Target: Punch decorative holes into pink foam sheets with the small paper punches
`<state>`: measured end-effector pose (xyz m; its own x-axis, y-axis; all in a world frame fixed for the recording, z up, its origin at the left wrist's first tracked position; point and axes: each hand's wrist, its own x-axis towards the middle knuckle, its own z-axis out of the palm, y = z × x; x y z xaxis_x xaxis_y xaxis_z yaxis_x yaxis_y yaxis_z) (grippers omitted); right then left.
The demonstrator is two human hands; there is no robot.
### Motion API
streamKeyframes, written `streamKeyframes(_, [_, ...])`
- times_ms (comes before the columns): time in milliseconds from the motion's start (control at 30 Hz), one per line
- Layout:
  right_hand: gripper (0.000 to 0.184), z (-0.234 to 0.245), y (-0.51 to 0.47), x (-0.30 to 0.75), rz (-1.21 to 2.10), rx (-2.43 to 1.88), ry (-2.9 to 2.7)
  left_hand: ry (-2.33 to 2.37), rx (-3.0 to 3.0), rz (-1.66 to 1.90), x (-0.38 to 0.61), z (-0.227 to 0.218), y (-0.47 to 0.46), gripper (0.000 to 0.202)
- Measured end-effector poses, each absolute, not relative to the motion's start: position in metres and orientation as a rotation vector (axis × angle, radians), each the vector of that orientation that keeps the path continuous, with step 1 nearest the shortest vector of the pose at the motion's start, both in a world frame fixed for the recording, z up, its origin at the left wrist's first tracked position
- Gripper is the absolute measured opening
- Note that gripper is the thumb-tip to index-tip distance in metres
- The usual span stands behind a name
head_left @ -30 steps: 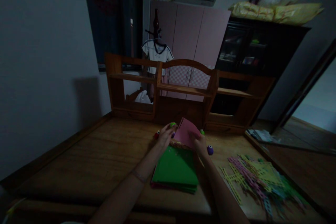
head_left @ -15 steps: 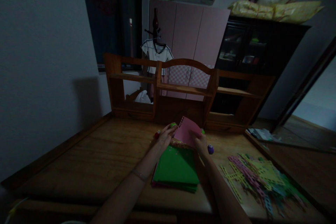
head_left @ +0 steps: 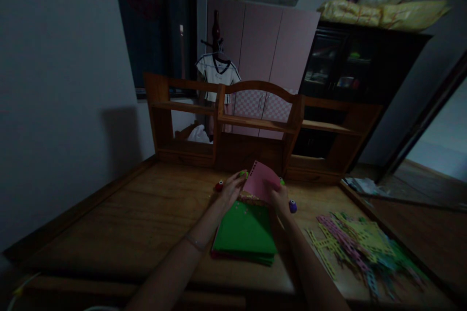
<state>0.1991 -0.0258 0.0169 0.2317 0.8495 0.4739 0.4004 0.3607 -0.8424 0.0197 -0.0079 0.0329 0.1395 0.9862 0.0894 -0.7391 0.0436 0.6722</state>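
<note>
My right hand (head_left: 279,197) grips a pink sheet (head_left: 261,182) by its lower right side, holding it tilted above the table. A row of punched holes runs along the sheet's upper left edge. My left hand (head_left: 231,189) is closed around a small green paper punch (head_left: 243,174), close to that edge; its fingertips are partly hidden. Below both hands lies a stack of green sheets (head_left: 245,231), with pinkish sheets showing underneath. Small punched bits (head_left: 251,199) are scattered at the stack's far end. A red punch (head_left: 219,185) stands left of my left hand, and a purple punch (head_left: 292,206) right of my right hand.
Punched paper strips in yellow, pink, green and blue (head_left: 355,243) lie heaped at the table's right. A wooden shelf unit (head_left: 255,124) borders the far edge. Another green thing (head_left: 282,181) shows behind my right hand. The wooden tabletop (head_left: 146,223) stretches left to the wall.
My left hand and the green punch have shifted slightly right, nearer the pink sheet's holed edge. The pink sheet has moved a little to the right.
</note>
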Motion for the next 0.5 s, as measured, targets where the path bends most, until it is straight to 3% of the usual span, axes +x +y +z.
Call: streamKeyframes(500, [0.039,0.034,-0.040,0.193,0.443,-1.250,-1.376,0.472,0.704,1.373,0.019,0.033,-0.011,0.026])
